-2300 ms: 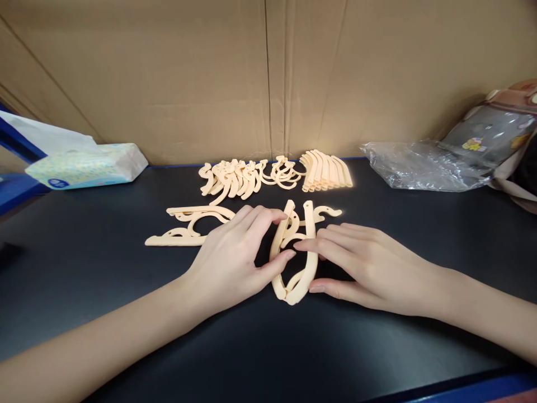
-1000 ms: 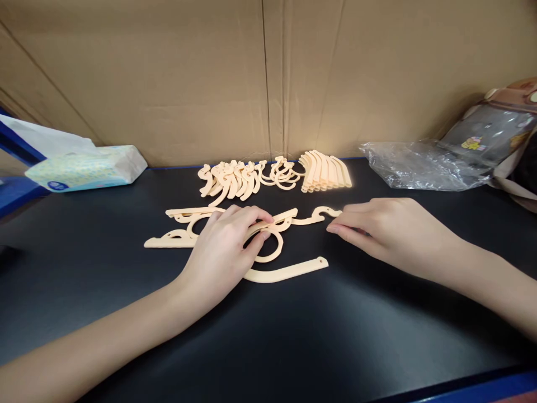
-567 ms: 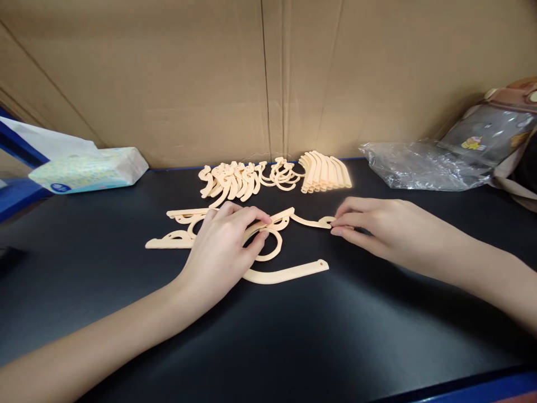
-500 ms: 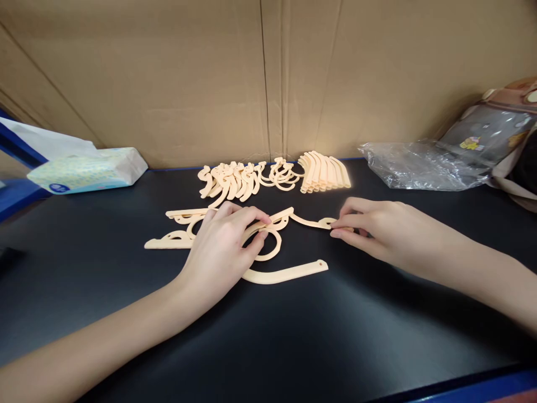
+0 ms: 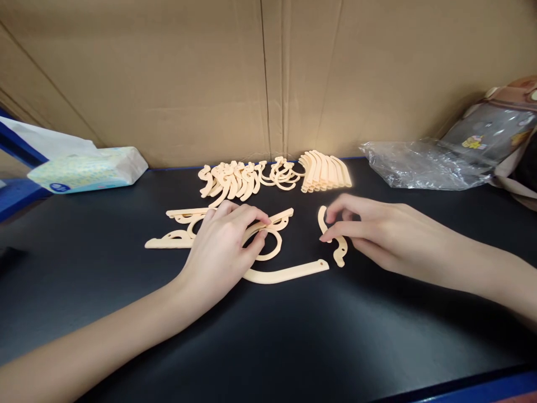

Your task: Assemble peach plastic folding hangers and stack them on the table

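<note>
At the bottom of the frame, the dark desk [image 5: 268, 347] gives a flat base. Near the centre, a loose bar [image 5: 289, 273] lies with its holed end outward and its other end behind the left hand [image 5: 229, 238]. That grip pinches the upper bar [image 5: 286, 214] between thumb and forefinger, probably to steady it above the ring [image 5: 278, 249]. Right of centre, the right hand [image 5: 373, 229] bends around the hooked piece [image 5: 339, 256], perhaps to orient it; I cannot tell whether that grip is closed. Farther back, the hook pile [image 5: 235, 179], ring pile [image 5: 285, 178] and bar stack [image 5: 325, 172] form 3 groups, seemingly sorted by shape. The tissue pack [image 5: 90, 168] and plastic bag [image 5: 423, 165] sit at either side.
</note>
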Action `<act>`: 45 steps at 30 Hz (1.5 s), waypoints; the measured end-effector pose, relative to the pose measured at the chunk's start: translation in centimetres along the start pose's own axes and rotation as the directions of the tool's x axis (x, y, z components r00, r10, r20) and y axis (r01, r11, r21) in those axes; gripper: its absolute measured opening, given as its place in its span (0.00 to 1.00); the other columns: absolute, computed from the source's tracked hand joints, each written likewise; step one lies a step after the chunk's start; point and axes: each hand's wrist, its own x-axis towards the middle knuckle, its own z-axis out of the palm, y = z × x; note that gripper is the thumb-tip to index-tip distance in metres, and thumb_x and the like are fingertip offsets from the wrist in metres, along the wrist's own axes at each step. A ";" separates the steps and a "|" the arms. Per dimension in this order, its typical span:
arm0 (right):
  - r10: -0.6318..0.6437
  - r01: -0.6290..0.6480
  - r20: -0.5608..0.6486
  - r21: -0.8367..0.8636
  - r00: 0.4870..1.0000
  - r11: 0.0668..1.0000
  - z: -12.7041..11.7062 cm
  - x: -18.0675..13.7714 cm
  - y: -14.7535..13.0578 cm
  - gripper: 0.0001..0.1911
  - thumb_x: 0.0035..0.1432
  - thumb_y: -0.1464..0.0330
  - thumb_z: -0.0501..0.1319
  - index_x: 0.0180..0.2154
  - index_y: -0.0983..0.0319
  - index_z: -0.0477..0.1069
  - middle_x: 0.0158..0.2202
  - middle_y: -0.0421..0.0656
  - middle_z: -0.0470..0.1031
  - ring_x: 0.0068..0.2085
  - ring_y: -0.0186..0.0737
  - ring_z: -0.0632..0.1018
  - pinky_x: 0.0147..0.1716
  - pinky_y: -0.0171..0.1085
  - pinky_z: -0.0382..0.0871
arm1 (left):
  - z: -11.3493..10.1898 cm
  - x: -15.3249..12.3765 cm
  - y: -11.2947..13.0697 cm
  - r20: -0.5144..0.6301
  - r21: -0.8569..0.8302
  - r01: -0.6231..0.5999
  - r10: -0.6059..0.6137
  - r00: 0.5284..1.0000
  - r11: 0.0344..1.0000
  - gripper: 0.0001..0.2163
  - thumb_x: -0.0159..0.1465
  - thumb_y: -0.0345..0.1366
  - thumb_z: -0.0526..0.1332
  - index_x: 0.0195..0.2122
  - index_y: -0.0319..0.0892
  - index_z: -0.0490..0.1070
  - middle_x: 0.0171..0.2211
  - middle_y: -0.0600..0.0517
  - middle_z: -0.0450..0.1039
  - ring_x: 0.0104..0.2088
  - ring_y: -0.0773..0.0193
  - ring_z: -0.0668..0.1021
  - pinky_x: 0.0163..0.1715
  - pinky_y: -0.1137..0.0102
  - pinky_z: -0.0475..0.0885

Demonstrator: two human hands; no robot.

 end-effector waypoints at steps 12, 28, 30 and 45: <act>-0.086 0.087 0.013 -0.085 0.996 0.993 0.3 0.1 1.0 0.10 0.63 0.66 0.55 0.38 0.56 0.75 0.49 0.42 0.70 0.47 0.41 0.73 0.46 0.40 0.68 | -0.3 -1.5 2.0 0.066 -0.067 -0.382 0.386 0.920 0.922 0.08 0.65 0.38 0.58 0.44 0.44 0.69 0.57 0.48 0.66 0.64 0.55 0.58 0.59 0.59 0.58; -0.099 0.059 -0.109 -0.323 0.989 0.944 1.9 1.0 -0.2 0.08 0.58 0.74 0.54 0.29 0.65 0.70 0.32 0.45 0.71 0.32 0.39 0.69 0.34 0.38 0.64 | -0.1 -1.4 1.9 0.236 -0.131 -0.379 0.401 0.885 0.916 0.05 0.70 0.37 0.51 0.40 0.43 0.63 0.56 0.48 0.67 0.64 0.60 0.58 0.64 0.58 0.54; -0.115 0.069 -0.113 -0.351 0.987 0.934 2.0 1.1 -0.1 0.09 0.60 0.73 0.53 0.30 0.65 0.70 0.32 0.44 0.70 0.32 0.39 0.69 0.35 0.38 0.63 | -0.2 -1.4 2.0 0.232 -0.132 -0.377 0.399 0.887 0.917 0.05 0.70 0.37 0.51 0.40 0.43 0.62 0.56 0.48 0.66 0.64 0.60 0.59 0.64 0.58 0.55; 0.092 -0.103 -0.115 -0.094 0.989 0.990 1.8 0.6 -0.9 0.06 0.69 0.69 0.43 0.38 0.60 0.56 0.19 0.31 0.60 0.15 0.31 0.61 0.16 0.31 0.50 | -0.3 -1.4 2.1 0.169 -0.171 -0.371 0.398 0.902 0.913 0.04 0.70 0.33 0.49 0.37 0.43 0.58 0.52 0.44 0.70 0.63 0.61 0.61 0.62 0.58 0.57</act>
